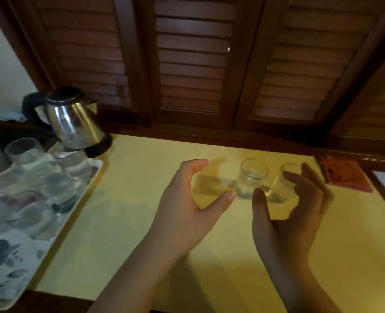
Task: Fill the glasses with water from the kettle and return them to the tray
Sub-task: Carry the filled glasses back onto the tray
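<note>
Two clear glasses stand on the yellow table, one in the middle point(253, 177) and one to its right point(287, 175). My right hand point(293, 213) curves round the right glass: its fingers reach across the front of that glass, and its thumb points up between the two glasses without closing on either. My left hand point(187, 204) hovers just left of the middle glass in a wide C, with only the glass's shadow between thumb and fingers. The steel kettle point(74, 120) with a black handle stands at the back left. The flowered tray point(13, 256) lies at the left edge.
Several more glasses point(29, 154) stand crowded at the far end of the tray, close to the kettle. A reddish cloth point(345, 177) lies at the table's right back corner. Dark wooden louvred shutters point(193, 64) rise directly behind the table.
</note>
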`<act>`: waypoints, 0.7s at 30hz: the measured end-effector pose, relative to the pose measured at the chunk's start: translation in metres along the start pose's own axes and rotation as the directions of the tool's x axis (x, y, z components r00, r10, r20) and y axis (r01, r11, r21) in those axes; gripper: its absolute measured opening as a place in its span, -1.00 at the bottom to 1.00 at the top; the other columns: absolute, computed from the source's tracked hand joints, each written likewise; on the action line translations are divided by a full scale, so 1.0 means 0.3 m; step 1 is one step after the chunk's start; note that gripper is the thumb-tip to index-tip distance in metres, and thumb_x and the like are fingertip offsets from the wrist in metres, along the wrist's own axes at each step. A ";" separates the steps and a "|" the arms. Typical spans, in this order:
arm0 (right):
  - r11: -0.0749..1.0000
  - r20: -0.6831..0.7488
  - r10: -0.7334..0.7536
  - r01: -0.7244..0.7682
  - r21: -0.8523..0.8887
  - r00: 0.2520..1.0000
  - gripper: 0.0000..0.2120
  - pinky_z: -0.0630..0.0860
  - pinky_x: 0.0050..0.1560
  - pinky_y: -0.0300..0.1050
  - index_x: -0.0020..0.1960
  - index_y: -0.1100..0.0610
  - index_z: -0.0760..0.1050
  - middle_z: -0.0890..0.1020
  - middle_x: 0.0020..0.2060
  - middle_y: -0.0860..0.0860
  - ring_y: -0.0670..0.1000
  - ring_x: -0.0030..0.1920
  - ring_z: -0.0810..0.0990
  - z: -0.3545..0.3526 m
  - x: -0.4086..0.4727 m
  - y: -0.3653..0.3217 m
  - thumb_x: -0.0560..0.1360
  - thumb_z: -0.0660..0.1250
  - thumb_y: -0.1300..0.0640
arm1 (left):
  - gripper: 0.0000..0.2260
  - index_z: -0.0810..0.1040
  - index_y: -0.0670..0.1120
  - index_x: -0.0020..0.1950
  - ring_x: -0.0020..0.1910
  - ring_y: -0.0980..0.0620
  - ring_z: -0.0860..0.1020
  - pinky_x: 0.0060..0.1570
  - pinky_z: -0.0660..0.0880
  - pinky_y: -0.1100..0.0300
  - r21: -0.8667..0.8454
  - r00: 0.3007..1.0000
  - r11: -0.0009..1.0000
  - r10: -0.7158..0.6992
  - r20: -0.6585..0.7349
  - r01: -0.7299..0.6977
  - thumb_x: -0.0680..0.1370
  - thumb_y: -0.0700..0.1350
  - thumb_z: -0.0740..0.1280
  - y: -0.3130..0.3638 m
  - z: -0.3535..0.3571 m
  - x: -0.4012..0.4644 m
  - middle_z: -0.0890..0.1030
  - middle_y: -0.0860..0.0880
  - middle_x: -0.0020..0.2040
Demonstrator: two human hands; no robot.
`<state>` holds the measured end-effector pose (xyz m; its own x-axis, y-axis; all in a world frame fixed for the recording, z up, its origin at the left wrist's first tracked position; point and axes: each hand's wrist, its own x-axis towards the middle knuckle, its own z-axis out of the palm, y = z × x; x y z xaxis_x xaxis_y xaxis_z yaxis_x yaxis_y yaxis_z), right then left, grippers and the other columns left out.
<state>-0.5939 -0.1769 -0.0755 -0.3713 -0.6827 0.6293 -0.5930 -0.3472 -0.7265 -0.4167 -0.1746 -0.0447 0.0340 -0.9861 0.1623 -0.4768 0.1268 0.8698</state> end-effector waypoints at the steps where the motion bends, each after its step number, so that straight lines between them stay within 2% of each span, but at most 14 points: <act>1: 0.999 0.001 0.030 -0.030 -0.018 1.000 -0.50 0.37 0.47 -0.08 0.35 0.22 0.47 0.39 0.47 0.19 0.08 0.54 0.34 -0.031 0.016 0.044 0.46 0.52 0.19 | -0.34 0.29 0.30 0.46 0.39 0.31 0.38 0.17 0.27 0.53 -0.013 1.000 1.000 -0.012 0.018 0.013 0.43 0.37 0.45 0.001 0.062 0.025 0.38 0.40 0.41; 2: 0.997 0.008 0.070 -0.070 -0.029 0.997 -0.48 0.33 0.48 -0.13 0.38 0.19 0.45 0.37 0.49 0.16 0.06 0.56 0.32 -0.055 0.030 0.087 0.48 0.54 0.20 | -0.33 0.29 0.29 0.47 0.39 0.29 0.39 0.16 0.26 0.54 -0.021 0.999 0.999 -0.023 0.029 0.024 0.44 0.34 0.48 -0.003 0.118 0.049 0.38 0.38 0.40; 5: 0.975 0.057 0.223 -0.222 -0.028 0.973 -0.31 0.36 0.53 0.16 0.51 0.07 0.33 0.33 0.52 0.04 0.05 0.58 0.31 -0.105 0.071 0.219 0.48 0.58 0.14 | -0.25 0.26 0.24 0.52 0.37 0.29 0.35 0.14 0.26 0.50 -0.011 0.997 0.998 -0.064 0.053 0.064 0.44 0.27 0.55 -0.020 0.270 0.122 0.41 0.27 0.46; 8: 0.929 0.161 0.369 -0.366 -0.045 0.916 -0.13 0.36 0.55 0.17 0.62 0.01 0.17 0.32 0.55 -0.02 -0.01 0.56 0.32 -0.121 0.122 0.328 0.48 0.59 0.01 | -0.13 0.21 0.18 0.57 0.43 0.17 0.38 0.26 0.32 0.30 0.023 0.993 0.994 -0.108 0.055 0.107 0.40 0.24 0.60 -0.037 0.384 0.196 0.41 0.12 0.54; 10: 0.896 0.252 0.439 -0.443 -0.044 0.862 -0.04 0.36 0.53 0.10 0.65 -0.04 0.09 0.32 0.58 0.00 0.03 0.58 0.32 -0.117 0.168 0.382 0.45 0.62 -0.03 | -0.09 0.19 0.16 0.58 0.47 0.04 0.42 0.28 0.38 0.23 0.048 0.989 0.989 -0.143 0.041 0.141 0.37 0.23 0.62 -0.048 0.437 0.244 0.42 0.06 0.54; 12: 0.873 0.338 0.477 -0.483 -0.072 0.811 0.03 0.41 0.42 0.02 0.67 -0.06 0.05 0.37 0.58 0.05 0.11 0.56 0.37 -0.098 0.215 0.419 0.42 0.64 -0.04 | -0.06 0.20 0.15 0.58 0.43 -0.01 0.47 0.31 0.45 0.16 0.055 0.986 0.985 -0.165 0.022 0.163 0.34 0.23 0.64 -0.061 0.467 0.284 0.45 0.03 0.50; 14: 0.879 0.400 0.464 -0.466 -0.099 0.790 0.07 0.44 0.36 0.00 0.68 -0.03 0.05 0.43 0.55 0.09 0.12 0.54 0.41 -0.074 0.254 0.447 0.40 0.66 -0.05 | -0.08 0.24 0.15 0.56 0.37 0.02 0.50 0.31 0.49 0.12 0.045 0.986 0.985 -0.165 0.015 0.164 0.32 0.24 0.64 -0.067 0.487 0.314 0.49 0.05 0.45; 16: 0.889 0.455 0.436 -0.449 -0.087 0.776 0.07 0.44 0.28 -0.12 0.68 -0.02 0.07 0.48 0.49 0.11 0.11 0.49 0.47 -0.049 0.282 0.460 0.39 0.67 -0.01 | -0.14 0.29 0.16 0.52 0.32 0.08 0.50 0.25 0.49 0.17 0.049 0.989 0.988 -0.145 0.023 0.144 0.33 0.25 0.64 -0.076 0.501 0.335 0.51 0.12 0.39; 17: 0.890 0.477 0.430 -0.448 -0.082 0.766 0.07 0.44 0.22 -0.25 0.68 -0.03 0.07 0.51 0.45 0.10 0.09 0.44 0.50 -0.040 0.294 0.462 0.39 0.67 0.01 | -0.17 0.31 0.17 0.50 0.30 0.11 0.50 0.19 0.46 0.22 0.057 0.991 0.990 -0.134 0.030 0.132 0.34 0.25 0.63 -0.079 0.505 0.341 0.52 0.16 0.36; 19: 0.887 0.490 0.433 -0.453 -0.084 0.757 0.05 0.43 -0.06 -0.54 0.67 -0.04 0.09 0.55 0.33 0.06 -0.01 0.22 0.56 -0.030 0.311 0.455 0.40 0.67 0.05 | -0.24 0.35 0.18 0.45 0.28 0.13 0.51 0.07 0.42 0.33 0.058 0.992 0.991 -0.121 0.036 0.118 0.36 0.26 0.62 -0.089 0.509 0.349 0.54 0.19 0.33; 21: 0.888 0.479 0.433 -0.452 -0.083 0.763 -0.04 0.42 -0.21 -0.59 0.64 -0.03 0.16 0.57 0.18 0.00 -0.18 -0.04 0.59 -0.025 0.320 0.449 0.43 0.66 0.10 | -0.30 0.40 0.19 0.39 0.24 0.13 0.54 0.00 0.42 0.40 0.038 0.992 0.992 -0.119 0.031 0.118 0.35 0.26 0.63 -0.096 0.508 0.354 0.57 0.18 0.28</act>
<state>-0.7148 -0.2843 -0.1110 -0.1976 -0.9797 0.0334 -0.4179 0.0534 -0.9069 -0.5333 -0.2992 -0.1236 0.0631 -0.9971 0.0434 -0.5025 0.0058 0.8646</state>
